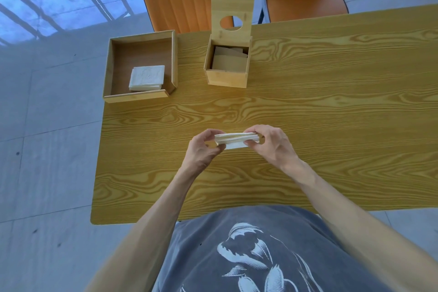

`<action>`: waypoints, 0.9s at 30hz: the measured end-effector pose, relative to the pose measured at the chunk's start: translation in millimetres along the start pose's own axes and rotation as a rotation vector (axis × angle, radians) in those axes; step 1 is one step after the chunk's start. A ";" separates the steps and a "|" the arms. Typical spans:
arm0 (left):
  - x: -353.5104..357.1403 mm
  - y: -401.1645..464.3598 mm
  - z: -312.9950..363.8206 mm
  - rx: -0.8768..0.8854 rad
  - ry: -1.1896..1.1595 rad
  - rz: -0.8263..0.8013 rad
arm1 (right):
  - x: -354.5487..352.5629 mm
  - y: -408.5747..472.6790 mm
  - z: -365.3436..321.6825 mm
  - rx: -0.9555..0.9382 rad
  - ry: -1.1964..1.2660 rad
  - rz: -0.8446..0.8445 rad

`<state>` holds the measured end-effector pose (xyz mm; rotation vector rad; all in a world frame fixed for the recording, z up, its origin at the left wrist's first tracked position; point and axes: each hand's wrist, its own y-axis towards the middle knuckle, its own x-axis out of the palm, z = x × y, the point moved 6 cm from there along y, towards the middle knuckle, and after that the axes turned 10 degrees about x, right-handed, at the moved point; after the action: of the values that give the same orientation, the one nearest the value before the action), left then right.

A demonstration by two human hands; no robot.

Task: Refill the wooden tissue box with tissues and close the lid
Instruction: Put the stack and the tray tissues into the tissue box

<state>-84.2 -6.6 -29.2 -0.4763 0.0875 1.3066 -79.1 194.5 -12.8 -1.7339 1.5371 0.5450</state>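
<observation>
White tissue stack (235, 141) pinched between my left hand (204, 147) and right hand (270, 143) | squaring edges to fit wooden tissue box (227, 64) | lid (232, 18) open

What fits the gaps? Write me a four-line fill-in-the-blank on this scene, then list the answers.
1. The box has its lid standing ____.
2. The left hand and right hand together hold a stack of ____.
3. The spare stack lies inside the ____.
4. The hole in the lid is ____ in shape.

Answers: open; tissues; tray; oval
</observation>
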 end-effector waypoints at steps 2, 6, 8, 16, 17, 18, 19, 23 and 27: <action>-2.2 0.9 3.2 0.031 0.018 -0.007 | -0.6 1.2 -0.4 0.005 0.012 -0.001; -3.8 1.8 0.7 0.045 0.064 -0.035 | 0.0 2.7 1.6 0.008 0.012 -0.029; -4.4 3.6 -1.7 0.035 0.061 -0.019 | -0.1 3.2 2.4 0.012 0.002 -0.009; -23.3 42.3 28.1 0.113 -0.027 0.028 | -21.0 35.6 -8.5 0.062 0.098 0.018; -27.9 50.5 37.2 0.135 -0.028 0.030 | -27.2 43.9 -13.0 0.052 0.109 0.030; -32.5 59.2 46.2 0.159 -0.021 0.030 | -33.9 52.3 -18.3 0.036 0.119 0.043; -37.2 67.8 55.3 0.182 -0.008 0.029 | -40.7 61.3 -23.7 0.020 0.127 0.054; -57.0 105.2 88.7 0.249 0.037 0.051 | -67.6 98.6 -47.0 -0.042 0.148 0.109; -72.2 143.4 109.1 0.258 0.074 0.102 | -87.4 135.3 -63.0 -0.043 0.132 0.206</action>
<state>-260.8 -4.2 51.3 -0.3026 0.3416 1.3554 -236.7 203.1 57.7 -1.6820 1.8231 0.5802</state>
